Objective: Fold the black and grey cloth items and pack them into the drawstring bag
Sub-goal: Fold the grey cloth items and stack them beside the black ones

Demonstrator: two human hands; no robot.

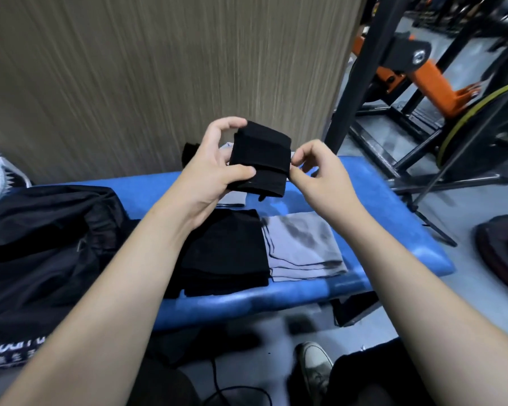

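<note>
left hand [214,168] grips folded black cloth [258,159] above the blue worktop [379,206] | right hand [314,174] pinches its right edge | black stack [226,253] and grey stack [302,247] lie below | bag [41,244] at left

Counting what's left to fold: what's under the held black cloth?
A grey cloth edge on the blue bench; the black cloth and left hand hide the rest.

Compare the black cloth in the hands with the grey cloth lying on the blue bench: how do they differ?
The black cloth is held up off the blue bench, gripped by the left hand and pinched by the right hand; the grey cloth lies flat, untouched. The black one is folded into a smaller bundle. Both are folded.
</note>
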